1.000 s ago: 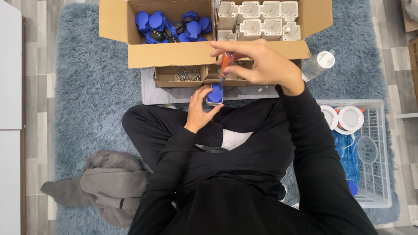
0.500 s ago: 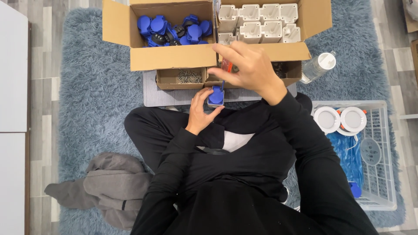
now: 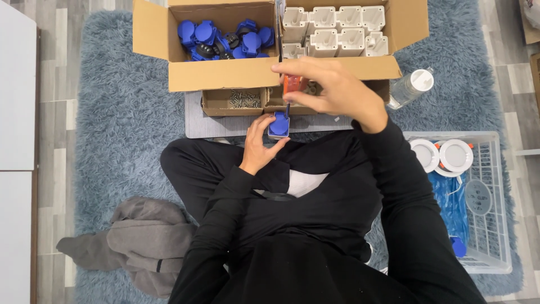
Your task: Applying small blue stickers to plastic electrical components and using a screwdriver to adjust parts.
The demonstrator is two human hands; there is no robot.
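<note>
A large cardboard box (image 3: 225, 73) stands open on the blue-grey shag rug (image 3: 112, 124), split in two — its left half holds a heap of blue socket covers (image 3: 225, 39), its right half rows of white plastic housings (image 3: 337, 28) set upright. Just in front of it sit two shallow cardboard trays: the left tray (image 3: 233, 101) holds small metal screws, while the right one is mostly hidden behind the right hand. A clear plastic bottle (image 3: 410, 87) with a white cap lies beside the box. To the person's right, a white wire basket (image 3: 495, 225) holds two round white discs (image 3: 441, 155) and a blue plastic bag (image 3: 450, 202).

The left hand (image 3: 259, 143) is closed around a small blue part (image 3: 279, 124) with a white base, holding it upright above the lap, just in front of the trays. The right hand (image 3: 332, 90) grips an orange-handled screwdriver (image 3: 289, 90) — its thin shaft points down and meets the top of the blue part. A grey garment (image 3: 135, 242) lies crumpled on the rug by the left knee.
</note>
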